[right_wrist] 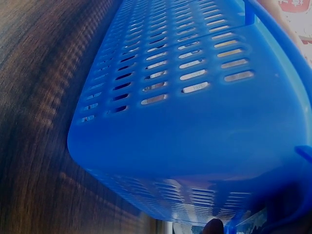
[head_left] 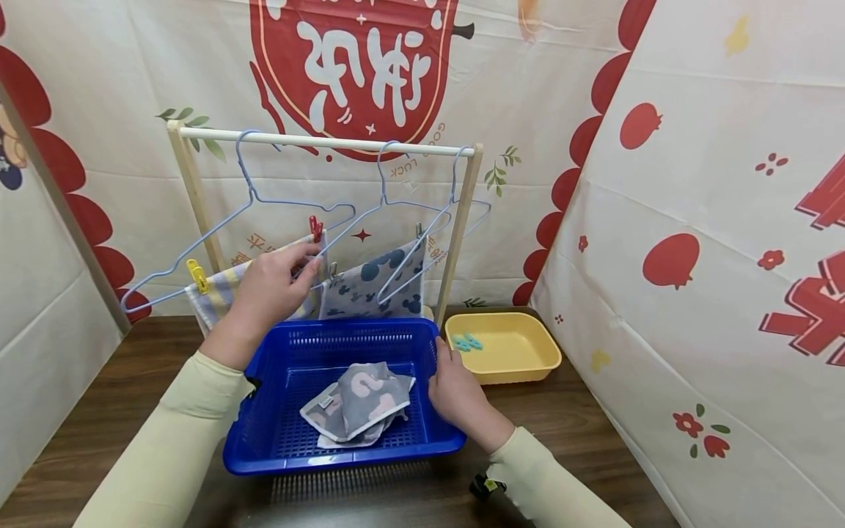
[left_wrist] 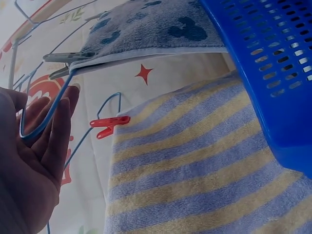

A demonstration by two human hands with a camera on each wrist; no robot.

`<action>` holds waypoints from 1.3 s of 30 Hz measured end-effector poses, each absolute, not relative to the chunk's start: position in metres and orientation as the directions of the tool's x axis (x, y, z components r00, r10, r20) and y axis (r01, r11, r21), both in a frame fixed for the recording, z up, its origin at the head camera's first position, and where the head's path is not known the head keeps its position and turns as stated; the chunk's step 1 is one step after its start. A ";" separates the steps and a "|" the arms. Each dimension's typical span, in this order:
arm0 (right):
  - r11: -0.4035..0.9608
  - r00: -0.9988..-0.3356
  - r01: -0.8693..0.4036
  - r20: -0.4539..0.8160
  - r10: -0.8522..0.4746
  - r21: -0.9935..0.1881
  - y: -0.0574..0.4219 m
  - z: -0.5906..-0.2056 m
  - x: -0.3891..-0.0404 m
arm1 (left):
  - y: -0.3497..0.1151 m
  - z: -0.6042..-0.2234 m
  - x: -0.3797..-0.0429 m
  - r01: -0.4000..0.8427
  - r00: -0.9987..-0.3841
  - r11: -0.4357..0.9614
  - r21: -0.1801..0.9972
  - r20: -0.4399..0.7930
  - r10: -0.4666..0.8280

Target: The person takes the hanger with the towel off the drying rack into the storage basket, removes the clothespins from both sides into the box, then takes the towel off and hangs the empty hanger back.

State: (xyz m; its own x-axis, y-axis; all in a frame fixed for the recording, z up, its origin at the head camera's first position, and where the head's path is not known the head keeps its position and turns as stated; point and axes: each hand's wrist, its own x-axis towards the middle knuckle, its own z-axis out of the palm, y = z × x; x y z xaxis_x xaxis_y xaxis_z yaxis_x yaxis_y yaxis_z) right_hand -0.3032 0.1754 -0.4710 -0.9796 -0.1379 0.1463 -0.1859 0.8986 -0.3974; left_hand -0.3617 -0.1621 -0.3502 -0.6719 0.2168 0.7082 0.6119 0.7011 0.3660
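Note:
My left hand (head_left: 273,282) pinches the lower left end of the middle blue hanger (left_wrist: 36,134) between thumb and fingers. Below that hanger hangs a grey towel with dark blue mouse-head shapes (head_left: 376,286), held by grey clips (left_wrist: 66,57). A striped towel (left_wrist: 195,161) hangs from the left hanger by a red clip (head_left: 316,229) and a yellow clip (head_left: 197,276). My right hand (head_left: 458,389) grips the right rim of a blue perforated basket (head_left: 343,460). Inside the basket lies a crumpled grey and pink cloth (head_left: 372,400).
A wooden rack with a white rail (head_left: 317,141) stands behind the basket and carries several blue hangers. The rightmost hanger (head_left: 422,236) bears no towel. On the right, a yellow tray (head_left: 518,352) holds teal clips (head_left: 467,342). Printed cloth walls enclose the wooden table (head_left: 568,440).

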 end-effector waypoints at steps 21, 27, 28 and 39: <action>0.890 -0.981 -0.183 0.138 -0.137 -0.418 0.175 -0.472 -0.302 | -0.158 -0.365 -0.373 0.654 -0.489 0.724 0.218 0.852 0.185; 0.890 -0.983 -0.174 0.126 -0.133 -0.422 0.175 -0.474 -0.303 | -0.158 -0.366 -0.372 0.646 -0.446 0.740 0.185 0.879 0.170; 0.889 -0.983 -0.175 0.126 -0.134 -0.422 0.175 -0.474 -0.304 | -0.158 -0.366 -0.371 0.647 -0.436 0.741 0.178 0.884 0.168; 0.889 -0.984 -0.170 0.127 -0.128 -0.424 0.176 -0.472 -0.302 | -0.159 -0.362 -0.369 0.662 -0.349 0.736 0.141 0.927 0.137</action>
State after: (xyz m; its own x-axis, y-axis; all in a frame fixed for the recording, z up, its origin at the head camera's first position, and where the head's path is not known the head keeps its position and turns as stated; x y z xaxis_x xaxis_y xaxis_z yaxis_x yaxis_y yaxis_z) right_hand -0.3025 0.1760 -0.4717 -0.9836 -0.1276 0.1272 -0.1702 0.8894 -0.4242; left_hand -0.3693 -0.1589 -0.3623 -0.3495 0.1368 0.9269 0.6621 0.7360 0.1410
